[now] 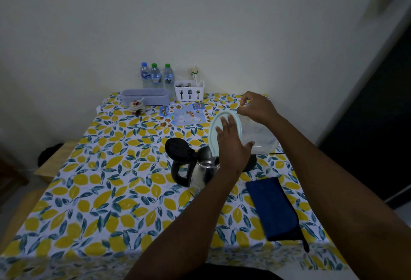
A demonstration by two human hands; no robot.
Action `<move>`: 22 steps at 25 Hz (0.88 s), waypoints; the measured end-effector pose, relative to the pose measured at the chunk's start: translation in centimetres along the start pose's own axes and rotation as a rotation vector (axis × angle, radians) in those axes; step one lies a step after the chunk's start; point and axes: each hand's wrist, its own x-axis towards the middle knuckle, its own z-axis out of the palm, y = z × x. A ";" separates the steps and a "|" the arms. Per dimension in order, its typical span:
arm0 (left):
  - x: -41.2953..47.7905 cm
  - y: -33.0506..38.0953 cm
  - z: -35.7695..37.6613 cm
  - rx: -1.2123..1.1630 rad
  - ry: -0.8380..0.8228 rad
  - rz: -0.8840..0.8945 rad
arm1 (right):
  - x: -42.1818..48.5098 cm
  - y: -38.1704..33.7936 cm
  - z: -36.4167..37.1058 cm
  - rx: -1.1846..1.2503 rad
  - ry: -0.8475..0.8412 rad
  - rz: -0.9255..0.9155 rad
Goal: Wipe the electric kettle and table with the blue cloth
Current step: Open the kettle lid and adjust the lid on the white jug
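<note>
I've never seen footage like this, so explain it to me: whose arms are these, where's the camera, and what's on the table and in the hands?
There is one picture, from a camera worn on a person's head, looking forward and down. The two arms are that person's own. The left hand rests against a pale lid, tilted up off a clear tub; the right hand is at the tub's far rim. Just in front stands the kettle, its black lid flipped open. The blue cloth lies folded and untouched to the right. At the back of the lemon-print table stand three bottles, a cutlery holder, a grey box and a leaflet.
</note>
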 end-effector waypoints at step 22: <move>0.8 -0.7 0.0 -0.035 0.001 0.028 | 0.4 0.2 -0.1 0.015 0.029 0.022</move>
